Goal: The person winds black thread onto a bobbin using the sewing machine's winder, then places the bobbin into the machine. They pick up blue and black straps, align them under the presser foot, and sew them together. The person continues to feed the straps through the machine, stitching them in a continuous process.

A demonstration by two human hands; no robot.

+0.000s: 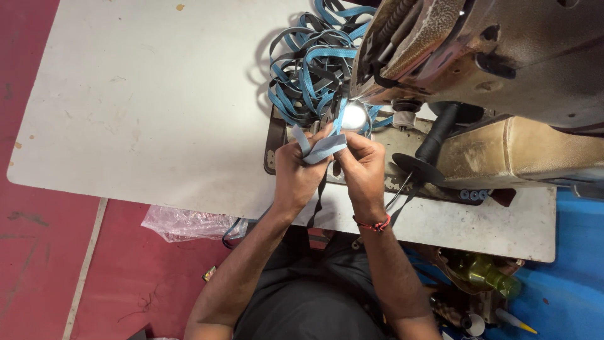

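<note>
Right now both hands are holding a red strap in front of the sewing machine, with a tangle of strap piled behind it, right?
Not quite: the strap is blue-grey, not red, as the head view shows. Both the left hand and right hand do hold it before the sewing machine, with the tangle behind.

1. The left hand (296, 173) was raised in front of the body, knuckles toward the camera, fingers curled and pinched together at the top.
2. The right hand (363, 169) sat just beside it, fingertips bent inward toward the left hand's.
3. Both bare forearms angled up and inward from the lower edge, the wrists close together.
</note>
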